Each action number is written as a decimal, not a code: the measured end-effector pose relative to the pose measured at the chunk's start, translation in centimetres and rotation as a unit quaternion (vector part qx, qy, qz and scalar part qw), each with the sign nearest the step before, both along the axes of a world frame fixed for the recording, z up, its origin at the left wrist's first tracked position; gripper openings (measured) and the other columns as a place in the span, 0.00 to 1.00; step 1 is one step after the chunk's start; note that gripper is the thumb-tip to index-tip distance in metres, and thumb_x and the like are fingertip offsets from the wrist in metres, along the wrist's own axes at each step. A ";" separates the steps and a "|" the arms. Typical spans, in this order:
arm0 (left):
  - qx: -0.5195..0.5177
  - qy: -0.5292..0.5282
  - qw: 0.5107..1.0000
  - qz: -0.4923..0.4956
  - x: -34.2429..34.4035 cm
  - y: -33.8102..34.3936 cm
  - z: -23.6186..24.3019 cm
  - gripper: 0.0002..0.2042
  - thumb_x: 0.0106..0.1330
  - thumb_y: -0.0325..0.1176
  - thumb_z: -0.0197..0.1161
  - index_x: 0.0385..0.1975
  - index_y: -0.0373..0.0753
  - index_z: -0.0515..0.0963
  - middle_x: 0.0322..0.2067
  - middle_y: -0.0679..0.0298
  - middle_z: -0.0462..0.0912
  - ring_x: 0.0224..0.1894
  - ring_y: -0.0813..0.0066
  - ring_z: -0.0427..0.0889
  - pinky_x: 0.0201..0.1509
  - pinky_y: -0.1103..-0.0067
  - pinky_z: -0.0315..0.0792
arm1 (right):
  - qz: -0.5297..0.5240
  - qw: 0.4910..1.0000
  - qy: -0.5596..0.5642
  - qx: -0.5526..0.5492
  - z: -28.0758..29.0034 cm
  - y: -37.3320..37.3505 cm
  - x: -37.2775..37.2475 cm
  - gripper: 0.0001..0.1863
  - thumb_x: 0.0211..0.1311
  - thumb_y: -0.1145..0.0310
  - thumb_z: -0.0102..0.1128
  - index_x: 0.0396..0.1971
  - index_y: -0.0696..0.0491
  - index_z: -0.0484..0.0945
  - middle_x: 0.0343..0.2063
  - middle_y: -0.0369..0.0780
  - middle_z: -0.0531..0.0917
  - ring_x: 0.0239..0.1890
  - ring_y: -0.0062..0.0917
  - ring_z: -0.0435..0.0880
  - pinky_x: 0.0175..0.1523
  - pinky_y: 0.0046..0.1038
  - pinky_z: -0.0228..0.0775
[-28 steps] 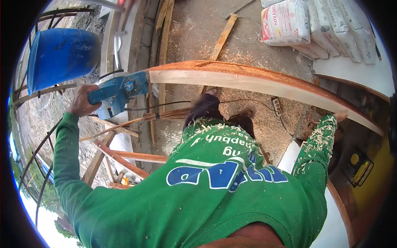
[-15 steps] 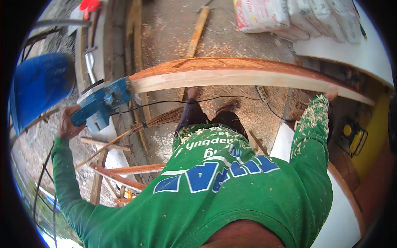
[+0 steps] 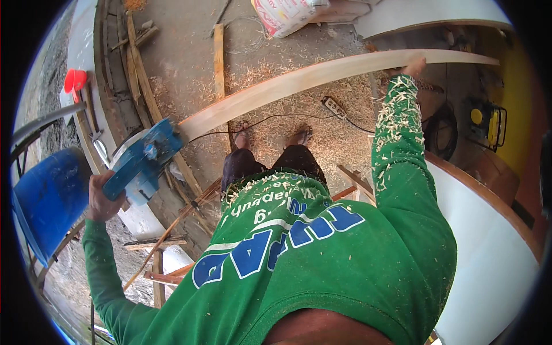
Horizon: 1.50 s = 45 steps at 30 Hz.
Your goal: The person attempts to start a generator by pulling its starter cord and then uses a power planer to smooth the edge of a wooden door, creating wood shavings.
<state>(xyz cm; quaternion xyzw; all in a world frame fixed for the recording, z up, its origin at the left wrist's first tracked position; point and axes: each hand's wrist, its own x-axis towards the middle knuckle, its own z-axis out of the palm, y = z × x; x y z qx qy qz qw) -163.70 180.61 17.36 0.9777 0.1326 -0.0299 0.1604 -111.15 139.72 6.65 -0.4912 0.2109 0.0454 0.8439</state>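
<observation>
At the left, my left hand (image 3: 104, 198) is wrapped around the rear handle of a blue electric planer (image 3: 146, 155). The planer's front meets the left end of a long pale wooden board (image 3: 276, 87), though the exact contact is hard to make out. That board slants up to the right, its pale side facing me and a thin reddish edge on the far side. Near its right end my right hand (image 3: 415, 68) grips it, with some fingers hidden. Wood shavings cling to my right sleeve. A black cord runs from the planer's area toward a power strip (image 3: 333, 107).
Shavings cover the floor around my feet. A blue plastic barrel (image 3: 52, 195) stands at the left, below a red funnel-like object (image 3: 75, 81). Loose timber (image 3: 219, 63) lies ahead. White sacks (image 3: 293, 14) are at the top; a yellow-and-black device (image 3: 487, 123) stands at the right.
The board has tilted, its right end higher and farther from me, and its reddish face has mostly turned out of sight. My right arm reaches farther forward. Both hands keep their holds.
</observation>
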 end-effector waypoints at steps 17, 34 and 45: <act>-0.039 -0.013 0.997 -0.058 20.3 -7.2 0.8 0.22 0.37 0.27 0.60 0.35 0.34 0.62 0.30 0.56 0.68 0.33 0.65 0.69 0.38 0.76 0.63 | 0.058 0.995 0.035 0.069 -4.9 0.4 1.2 0.26 0.49 0.46 0.38 0.41 0.52 0.60 0.34 0.43 0.67 0.32 0.38 0.70 0.34 0.42 0.67; -0.187 0.041 0.981 -0.042 37.0 -17.9 3.3 0.09 0.38 0.29 0.52 0.20 0.31 0.70 0.10 0.63 0.69 0.14 0.78 0.67 0.21 0.81 0.63 | 0.169 0.970 0.047 0.171 -6.2 1.9 0.0 0.17 0.47 0.51 0.46 0.30 0.50 0.68 0.23 0.37 0.73 0.21 0.29 0.74 0.26 0.28 0.71; -0.185 0.058 0.981 -0.021 43.7 -22.8 3.9 0.09 0.38 0.29 0.52 0.20 0.30 0.71 0.09 0.63 0.69 0.12 0.79 0.68 0.19 0.81 0.64 | 0.210 0.965 0.069 0.142 -7.1 2.2 0.1 0.18 0.48 0.52 0.46 0.33 0.50 0.66 0.25 0.38 0.72 0.23 0.30 0.74 0.29 0.28 0.69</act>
